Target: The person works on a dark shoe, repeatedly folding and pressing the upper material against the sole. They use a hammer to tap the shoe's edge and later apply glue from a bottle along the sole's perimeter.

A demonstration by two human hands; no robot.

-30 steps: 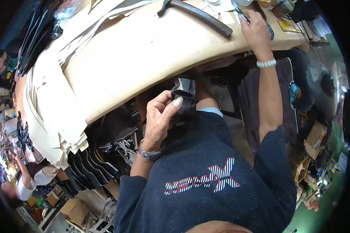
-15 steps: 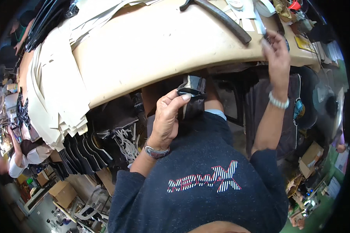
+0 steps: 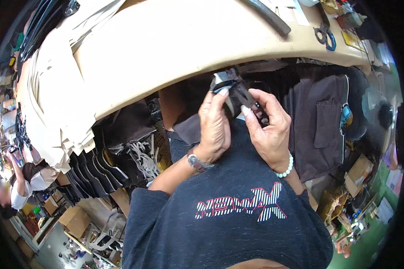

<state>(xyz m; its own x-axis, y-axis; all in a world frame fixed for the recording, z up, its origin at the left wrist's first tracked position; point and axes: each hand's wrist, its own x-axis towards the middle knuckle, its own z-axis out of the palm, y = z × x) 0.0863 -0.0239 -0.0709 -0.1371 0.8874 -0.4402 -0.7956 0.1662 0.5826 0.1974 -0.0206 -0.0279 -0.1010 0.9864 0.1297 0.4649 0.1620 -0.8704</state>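
Cream table (image 3: 166,58) bears scissors (image 3: 330,40); fingers (image 3: 217,102) part-hide dark piece (image 3: 232,77).

Brightly lit cream worktable (image 3: 175,49) | green floor (image 3: 384,233), far right | grey floor (image 3: 53,245), lower left

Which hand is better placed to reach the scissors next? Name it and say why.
Right hand, I judge: it is nearer the scissors. The left hand grips a dark piece with a pale part. The right also holds a dark item, likely needing release first.
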